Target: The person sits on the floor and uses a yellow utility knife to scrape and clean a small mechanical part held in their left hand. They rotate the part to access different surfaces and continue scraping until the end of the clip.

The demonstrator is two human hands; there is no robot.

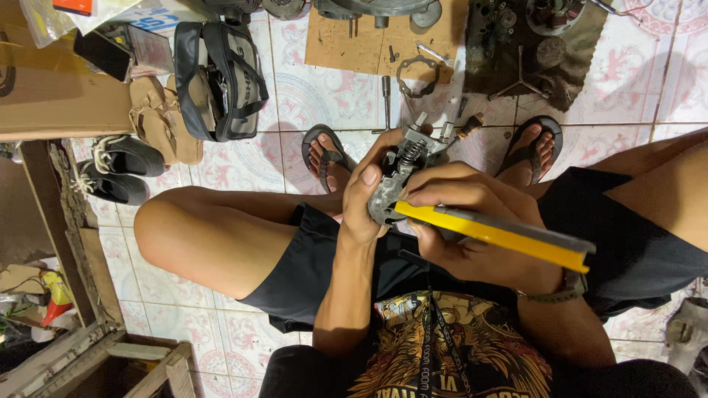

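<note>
My left hand [366, 193] grips a grey metal engine part [402, 166] with a coiled spring and bolts on top, held above my lap. My right hand [472, 236] holds a yellow and grey utility knife [501, 232], its front end pressed against the lower side of the metal part. My thumb and fingers wrap around the knife handle, which points to the right. I am sitting with my knees apart and my feet in sandals [324, 151] on the tiled floor.
A black bag [221, 77] and tan sandals lie on the floor at the left, with dark shoes [118, 169] beside a wooden frame. Ahead, engine parts and tools lie on cardboard [354, 44] and a dark oily cloth [531, 44]. A wooden crate [125, 361] stands at lower left.
</note>
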